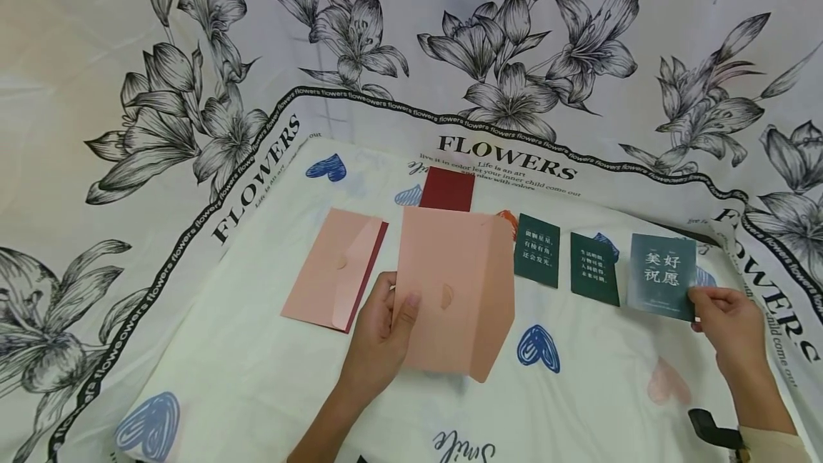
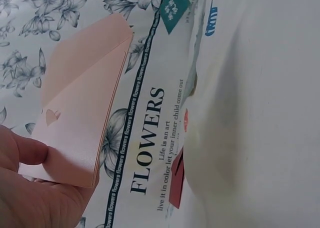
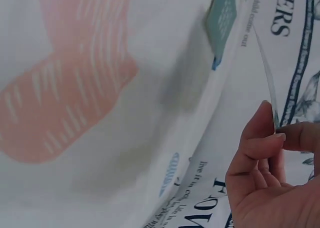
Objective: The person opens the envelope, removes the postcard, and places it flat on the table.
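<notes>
Pinching the green card (image 1: 661,274) by its edge, the right hand (image 1: 731,324) holds it near two other cards (image 1: 538,251); the left hand (image 1: 384,331) grips the pink envelope (image 1: 440,270), flap (image 1: 496,299) unfolded, over heart-printed cloth (image 1: 225,349). Light, level handling should prevent creasing either piece.

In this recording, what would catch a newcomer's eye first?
Probably the pink envelope near the centre of the head view, flap opened out, held up in the left grip. Next, toward the right, comes a green card with white Chinese characters, pinched in the right grip. Bold black-outlined flower prints spread across the top.
</notes>
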{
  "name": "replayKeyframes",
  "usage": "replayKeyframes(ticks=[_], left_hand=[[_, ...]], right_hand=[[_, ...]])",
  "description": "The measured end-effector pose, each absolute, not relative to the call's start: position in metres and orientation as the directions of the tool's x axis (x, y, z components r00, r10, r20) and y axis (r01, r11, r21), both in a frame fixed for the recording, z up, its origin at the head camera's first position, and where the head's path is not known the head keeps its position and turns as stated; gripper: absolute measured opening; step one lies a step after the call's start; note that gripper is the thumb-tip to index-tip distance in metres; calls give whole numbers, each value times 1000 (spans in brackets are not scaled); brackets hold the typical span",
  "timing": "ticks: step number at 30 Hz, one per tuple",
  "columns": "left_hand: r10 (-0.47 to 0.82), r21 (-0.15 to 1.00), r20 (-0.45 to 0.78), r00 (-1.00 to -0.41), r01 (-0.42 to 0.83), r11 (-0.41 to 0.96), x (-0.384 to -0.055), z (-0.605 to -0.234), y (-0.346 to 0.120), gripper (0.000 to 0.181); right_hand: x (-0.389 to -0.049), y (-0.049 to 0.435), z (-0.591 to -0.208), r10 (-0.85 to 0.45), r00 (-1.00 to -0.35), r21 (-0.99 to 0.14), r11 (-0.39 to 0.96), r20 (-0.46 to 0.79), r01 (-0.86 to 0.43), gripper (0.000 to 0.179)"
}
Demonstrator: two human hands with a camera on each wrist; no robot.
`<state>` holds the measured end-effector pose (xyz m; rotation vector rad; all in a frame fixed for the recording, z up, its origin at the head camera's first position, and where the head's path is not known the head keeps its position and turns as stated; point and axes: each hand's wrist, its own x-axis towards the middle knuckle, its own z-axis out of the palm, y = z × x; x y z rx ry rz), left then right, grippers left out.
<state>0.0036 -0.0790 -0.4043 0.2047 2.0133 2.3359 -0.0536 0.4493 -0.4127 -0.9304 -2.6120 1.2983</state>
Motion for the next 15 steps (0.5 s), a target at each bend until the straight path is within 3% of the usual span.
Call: replayKeyframes(ticks=[6, 15], left_hand=[[134, 989, 62, -989, 43, -144, 3, -405, -80, 25], [127, 988, 52, -991, 33, -152, 3, -405, -82, 24]], right_hand=[[-66, 471, -426, 550, -798, -618, 545, -246, 566, 52], [-78, 483, -444, 535, -811, -439, 686, -235, 580, 49]])
